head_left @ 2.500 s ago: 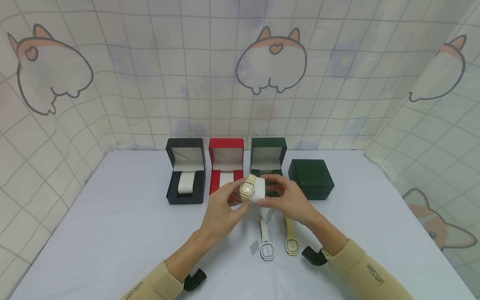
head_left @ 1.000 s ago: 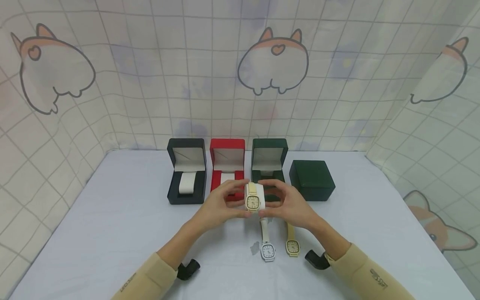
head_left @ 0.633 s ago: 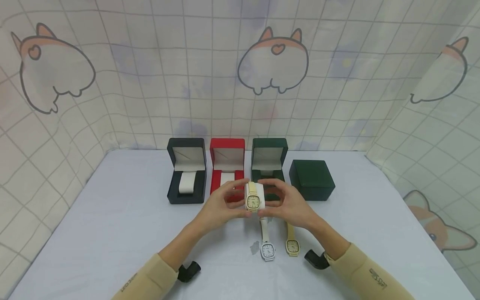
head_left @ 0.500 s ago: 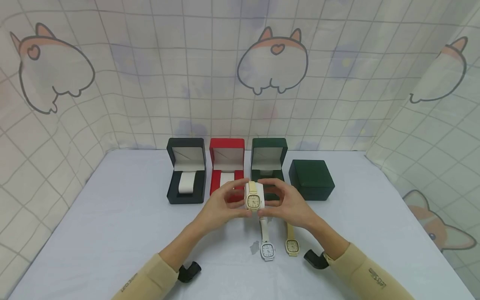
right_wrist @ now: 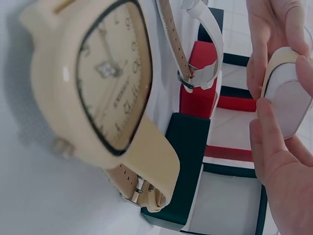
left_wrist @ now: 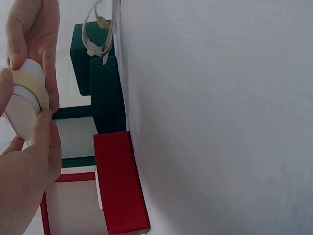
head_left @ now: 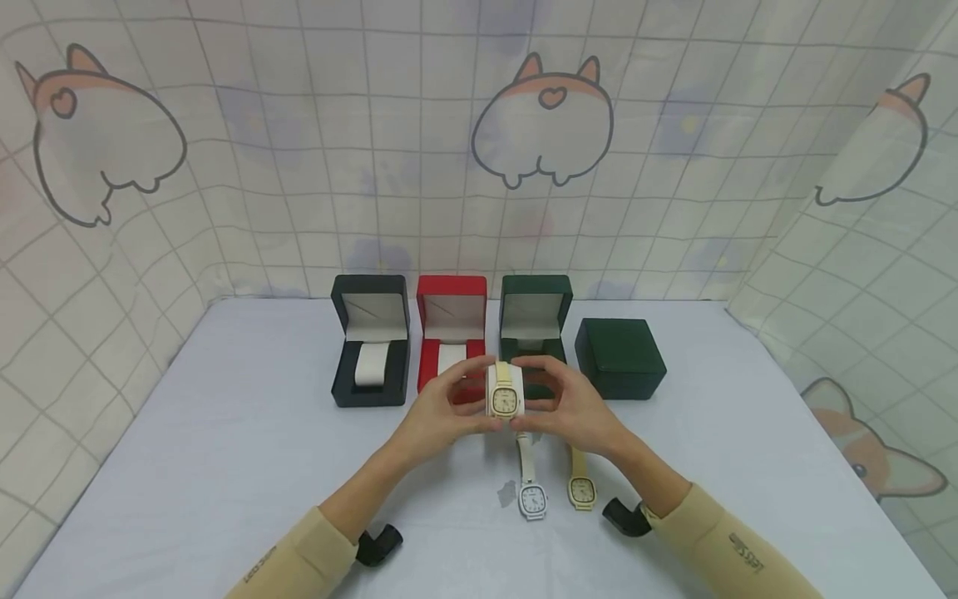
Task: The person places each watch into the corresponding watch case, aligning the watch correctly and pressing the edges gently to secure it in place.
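A pale yellow wristwatch (head_left: 505, 401) is wrapped round a small white watch cushion (head_left: 519, 381), dial towards the head camera. My left hand (head_left: 441, 412) holds the cushion's left side between thumb and fingers. On the opposite side my right hand (head_left: 572, 408) grips it the same way. Both wrist views show fingertips along the cushion's ends, the yellow strap (left_wrist: 30, 81) running around it. Below the hands on the table lie a white watch (head_left: 532, 499) and another yellow watch (head_left: 581, 491), which looms large in the right wrist view. The open green box (head_left: 535, 287), partly hidden, stands behind the hands.
Left of the green box stand an open red box (head_left: 451, 287) and an open black box (head_left: 343, 378), each with a white cushion inside. A closed dark green box (head_left: 621, 358) sits to the right. White cloth covers the table (head_left: 247, 441); a patterned curtain (head_left: 419, 166) hangs behind.
Against 2.5 seconds ago, the watch and cushion have come slightly lower and turned from a tilt to upright, dial facing me. Over the last half second both hands stay almost still.
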`<state>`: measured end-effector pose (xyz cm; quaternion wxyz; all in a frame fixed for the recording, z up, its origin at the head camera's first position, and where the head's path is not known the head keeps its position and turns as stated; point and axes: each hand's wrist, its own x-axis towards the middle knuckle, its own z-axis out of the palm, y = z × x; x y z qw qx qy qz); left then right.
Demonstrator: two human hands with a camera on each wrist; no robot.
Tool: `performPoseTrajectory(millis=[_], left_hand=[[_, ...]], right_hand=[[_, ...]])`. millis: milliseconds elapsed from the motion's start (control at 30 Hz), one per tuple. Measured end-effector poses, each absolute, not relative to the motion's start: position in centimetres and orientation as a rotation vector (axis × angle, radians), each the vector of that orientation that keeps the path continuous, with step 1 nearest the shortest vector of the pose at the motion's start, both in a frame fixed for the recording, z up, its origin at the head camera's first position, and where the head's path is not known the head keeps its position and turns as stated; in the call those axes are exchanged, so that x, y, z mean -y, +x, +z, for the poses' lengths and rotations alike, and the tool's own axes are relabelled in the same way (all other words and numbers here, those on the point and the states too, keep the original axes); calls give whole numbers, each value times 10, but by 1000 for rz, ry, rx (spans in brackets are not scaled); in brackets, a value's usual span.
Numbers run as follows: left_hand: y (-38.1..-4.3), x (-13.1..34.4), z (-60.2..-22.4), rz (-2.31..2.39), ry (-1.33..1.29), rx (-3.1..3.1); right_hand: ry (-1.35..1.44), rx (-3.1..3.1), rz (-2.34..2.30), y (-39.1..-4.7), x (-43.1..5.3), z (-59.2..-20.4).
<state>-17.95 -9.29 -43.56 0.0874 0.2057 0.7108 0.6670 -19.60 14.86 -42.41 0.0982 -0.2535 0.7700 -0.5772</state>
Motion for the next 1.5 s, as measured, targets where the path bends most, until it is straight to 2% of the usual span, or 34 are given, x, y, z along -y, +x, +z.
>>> performPoseTrajectory(millis=[900,1500], left_hand=[[-178,92,-435,1931,585,-2137],[-172,87,-433,1909,751,-2315]], right_hand=[[-761,-2250,-1706,-197,-147,-427],[-689,-2217,-1719,-198,-151,-426]])
